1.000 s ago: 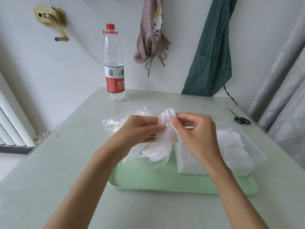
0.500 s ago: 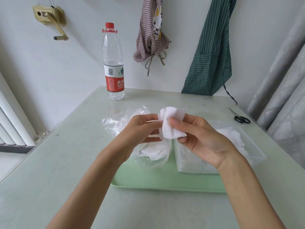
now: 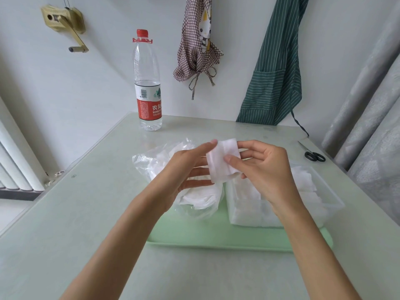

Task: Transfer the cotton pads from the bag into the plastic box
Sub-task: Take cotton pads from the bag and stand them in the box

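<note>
1. The table (image 3: 91,213) carries a green tray (image 3: 216,239), with a water bottle (image 3: 148,83) and scissors (image 3: 313,155) well apart from it.
2. On the tray's right I see the clear plastic box (image 3: 331,198), already holding stacked white pads.
3. Just left of it, the crumpled clear bag (image 3: 151,165) has more pads inside; how many I can't tell through the film.
4. My right hand (image 3: 266,169) pinches a small stack of cotton pads (image 3: 223,162), thumb in front, above the gap between bag and box.
5. My left hand (image 3: 186,169) has straight fingers, the index tip touching the stack's edge.
6. The pads look light, soft and likely to fan apart, so I'd pinch across the flat faces at mid-stack.
</note>
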Motion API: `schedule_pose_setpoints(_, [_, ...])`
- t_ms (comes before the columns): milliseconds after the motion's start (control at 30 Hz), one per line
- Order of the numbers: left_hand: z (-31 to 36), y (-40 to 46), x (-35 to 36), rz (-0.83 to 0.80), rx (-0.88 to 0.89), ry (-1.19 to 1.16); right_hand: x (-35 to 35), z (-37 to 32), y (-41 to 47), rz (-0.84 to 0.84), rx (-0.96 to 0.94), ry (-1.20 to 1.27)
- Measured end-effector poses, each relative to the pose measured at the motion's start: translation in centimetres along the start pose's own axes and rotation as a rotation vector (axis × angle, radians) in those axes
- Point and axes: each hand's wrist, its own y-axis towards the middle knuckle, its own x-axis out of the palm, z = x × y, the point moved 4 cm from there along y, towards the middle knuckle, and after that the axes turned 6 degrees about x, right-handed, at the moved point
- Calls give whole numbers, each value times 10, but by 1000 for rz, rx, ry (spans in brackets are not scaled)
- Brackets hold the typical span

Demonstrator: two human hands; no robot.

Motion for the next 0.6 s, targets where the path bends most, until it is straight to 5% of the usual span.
schedule_pose_setpoints(100, [5,-3,10,76,104,69,-5,5,0,80,-11,-52])
schedule_pose_setpoints(167, [5,-3,19,137,145,57,-11,17,1,81,144,-24])
schedule_pose_setpoints(300, [12,-1,47,112,212,61,-22,24,-2,-222,408,173])
schedule_pose_setpoints(600, [12,15,72,83,121,435,-66,29,0,-141,306,299])
